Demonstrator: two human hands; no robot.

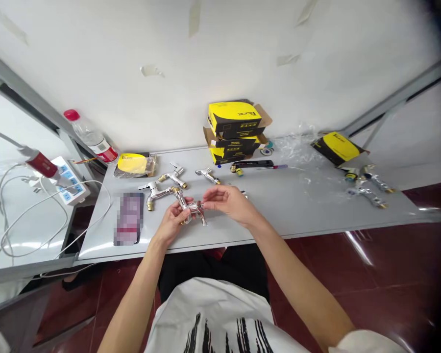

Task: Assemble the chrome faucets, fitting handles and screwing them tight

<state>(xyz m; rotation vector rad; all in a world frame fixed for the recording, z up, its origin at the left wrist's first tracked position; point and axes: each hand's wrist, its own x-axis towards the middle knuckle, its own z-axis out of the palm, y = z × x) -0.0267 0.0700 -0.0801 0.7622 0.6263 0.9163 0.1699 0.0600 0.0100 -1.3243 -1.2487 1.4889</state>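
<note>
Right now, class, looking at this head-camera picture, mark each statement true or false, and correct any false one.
1. The left hand and right hand both hold a chrome tap with brass fittings above the grey table. True.
2. The black-and-yellow cardboard boxes are stacked in front of the white wall. True.
3. The clear plastic bottle with a red cap lies on the dark red floor. False: it is by the far left corner of the grey table.
4. The white power strip sits among the taps on the grey table. False: it is on a separate white surface left of that table.
</note>
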